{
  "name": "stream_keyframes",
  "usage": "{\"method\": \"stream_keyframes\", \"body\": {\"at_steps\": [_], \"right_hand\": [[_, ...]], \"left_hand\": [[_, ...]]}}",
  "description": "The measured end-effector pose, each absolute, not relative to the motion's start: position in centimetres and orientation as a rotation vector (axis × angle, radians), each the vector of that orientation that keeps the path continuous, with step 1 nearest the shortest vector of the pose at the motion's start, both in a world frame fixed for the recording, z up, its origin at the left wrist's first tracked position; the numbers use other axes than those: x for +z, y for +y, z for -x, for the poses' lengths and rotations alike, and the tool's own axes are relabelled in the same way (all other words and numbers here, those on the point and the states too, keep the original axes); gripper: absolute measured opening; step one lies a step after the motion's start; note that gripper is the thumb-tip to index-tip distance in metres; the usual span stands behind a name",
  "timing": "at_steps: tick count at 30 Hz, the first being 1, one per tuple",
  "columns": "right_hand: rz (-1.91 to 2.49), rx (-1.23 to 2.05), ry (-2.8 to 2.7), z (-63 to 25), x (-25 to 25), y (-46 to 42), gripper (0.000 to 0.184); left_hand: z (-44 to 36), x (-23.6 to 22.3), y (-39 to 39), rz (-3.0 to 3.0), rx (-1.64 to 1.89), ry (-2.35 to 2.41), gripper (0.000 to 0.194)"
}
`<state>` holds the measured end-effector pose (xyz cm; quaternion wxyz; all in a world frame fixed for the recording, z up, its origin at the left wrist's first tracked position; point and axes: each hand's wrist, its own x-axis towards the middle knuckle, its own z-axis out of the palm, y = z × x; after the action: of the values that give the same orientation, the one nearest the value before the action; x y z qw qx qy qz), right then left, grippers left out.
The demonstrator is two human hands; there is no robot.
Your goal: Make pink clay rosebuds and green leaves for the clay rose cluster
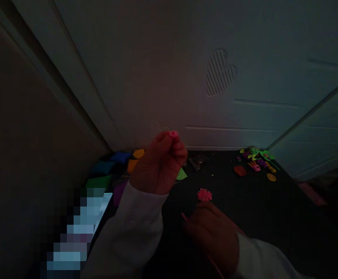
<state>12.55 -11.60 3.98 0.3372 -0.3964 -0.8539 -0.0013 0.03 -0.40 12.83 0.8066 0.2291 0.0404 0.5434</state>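
Head view: I had dim light. Left hand [160,164] was raised in front of the pale wall panel [145,77], palm side toward me; its grip was pinching a small pink piece [174,134] between thumb and forefinger, well above the table [256,209]. Right hand [215,234] was low over the table, blurred and curled, a thin pink strand [185,217] poking out beside its fingers. I couldn't tell whether that grip was closed on the strand. Pink cluster [205,194] sat on the table just beyond the right hand. Farther right I had a reddish piece [240,171], a yellow disc [271,177] and a pile of coloured pieces [255,151]. On the left: blue packet [120,157], green packet [99,181], and a lit screen [103,203], partly pixelated.
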Motion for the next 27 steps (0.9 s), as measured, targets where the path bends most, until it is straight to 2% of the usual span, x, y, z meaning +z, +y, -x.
{"method": "stream_keyframes", "body": {"at_steps": [4,7,10,12,16,23,27], "right_hand": [[1.206,0.0,-2.364,-11.8,-1.9,-12.5,0.016],[1.291,0.071,-2.401,-12.0,-3.2,-12.1,0.024],[1.318,0.229,-2.194,-13.1,-2.0,-11.4,0.03],[1.347,0.381,-1.88,-14.3,-0.7,-11.1,0.025],[1.471,0.368,-1.522,-16.9,1.1,-10.6,0.024],[1.37,0.572,-1.225,-18.3,1.1,-10.4,0.039],[1.3,0.584,-1.187,-18.6,1.4,-10.6,0.035]], "left_hand": [[-0.4,12.3,0.0,-0.507,1.16,0.134,0.009],[-1.1,11.5,0.2,-0.557,1.107,0.138,0.007],[-2.3,10.3,0.4,-0.65,1.024,0.19,0.008],[-3.3,9.3,0.5,-0.684,0.941,0.286,0.009],[-5.2,7.5,0.1,-0.72,0.761,0.378,0.015],[-7.4,5.9,-1.2,-0.72,0.558,0.411,0.025],[-7.8,5.4,-1.4,-0.739,0.515,0.422,0.031]]}}
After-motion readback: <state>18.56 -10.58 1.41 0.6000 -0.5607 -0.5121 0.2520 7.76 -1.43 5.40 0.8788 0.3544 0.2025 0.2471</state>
